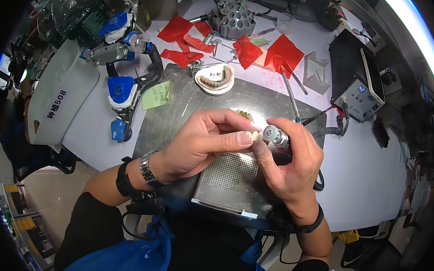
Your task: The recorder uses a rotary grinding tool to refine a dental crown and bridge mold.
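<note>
"Where's the small white piece [257,136]?"

"Pinched between the left hand's [196,143] thumb and forefinger, above the metal plate [172,100]. The right hand [296,162] has its fingers curled around a handpiece [283,140] with a round grey disc [270,133]; its thumb tip comes close to the piece."

"Is the disc touching it?"

"I can't tell; fingertips and glare crowd that spot."

"How would it handle?"

"Light and stiff, I'd judge, perhaps brittle at the edges and smooth enough to slip (it's tiny beside those thumbs). Best gripped by its sides, skin clear of the disc."

"Anything in the way?"

"Mostly the disc and right thumb, tight against the free side. A perforated grille [226,181] lies nearer the body; a plaster model [215,80] and red sheets [287,51] sit beyond the hands."
</note>
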### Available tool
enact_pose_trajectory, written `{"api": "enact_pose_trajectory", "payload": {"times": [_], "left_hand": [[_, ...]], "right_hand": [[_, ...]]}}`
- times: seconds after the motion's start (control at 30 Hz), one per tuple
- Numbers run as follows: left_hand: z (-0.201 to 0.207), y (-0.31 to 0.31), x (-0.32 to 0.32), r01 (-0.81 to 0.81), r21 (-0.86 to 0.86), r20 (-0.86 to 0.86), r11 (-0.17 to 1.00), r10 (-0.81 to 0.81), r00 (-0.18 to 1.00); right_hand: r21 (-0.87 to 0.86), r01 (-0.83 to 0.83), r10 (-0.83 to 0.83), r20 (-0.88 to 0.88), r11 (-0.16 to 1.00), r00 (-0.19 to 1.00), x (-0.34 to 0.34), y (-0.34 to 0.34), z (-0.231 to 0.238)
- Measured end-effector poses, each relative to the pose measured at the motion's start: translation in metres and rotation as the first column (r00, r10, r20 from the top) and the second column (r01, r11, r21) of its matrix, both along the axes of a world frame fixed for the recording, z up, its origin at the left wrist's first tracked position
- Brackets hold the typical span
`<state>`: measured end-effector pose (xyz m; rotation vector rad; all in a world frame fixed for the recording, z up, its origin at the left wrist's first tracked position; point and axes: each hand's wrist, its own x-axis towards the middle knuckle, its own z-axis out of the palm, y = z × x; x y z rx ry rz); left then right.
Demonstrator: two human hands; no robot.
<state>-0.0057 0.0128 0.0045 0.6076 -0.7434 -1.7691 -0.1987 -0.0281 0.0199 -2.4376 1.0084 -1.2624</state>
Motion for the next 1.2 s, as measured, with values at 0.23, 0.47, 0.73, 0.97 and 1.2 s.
{"api": "enact_pose_trajectory", "payload": {"times": [0.23, 0.47, 0.73, 0.97, 1.2], "left_hand": [[-0.003, -0.001, 0.004, 0.053, 0.02, -0.012, 0.998, -0.052, 0.999], [-0.003, -0.002, 0.003, 0.037, -0.038, 0.007, 0.999, -0.037, 0.999], [0.002, -0.002, 0.006, 0.036, -0.094, 0.105, 0.995, -0.026, 0.994], [0.008, -0.002, 0.006, 0.029, -0.029, 0.17, 0.999, -0.024, 0.985], [0.008, -0.001, 0.006, 0.012, -0.073, 0.179, 0.997, 0.002, 0.984]], "right_hand": [[0.027, -0.013, 0.014, -0.044, 1.0, 0.999, -0.007, 0.002, -0.009], [0.008, -0.06, 0.06, -0.031, 0.998, 0.998, -0.007, 0.0, -0.008], [0.046, -0.099, 0.103, -0.08, 0.994, 0.991, -0.011, 0.001, -0.007], [0.012, -0.114, 0.114, -0.051, 0.993, 0.992, -0.009, -0.002, -0.011], [0.031, -0.094, 0.096, -0.064, 0.995, 0.993, -0.009, -0.002, -0.011]]}}
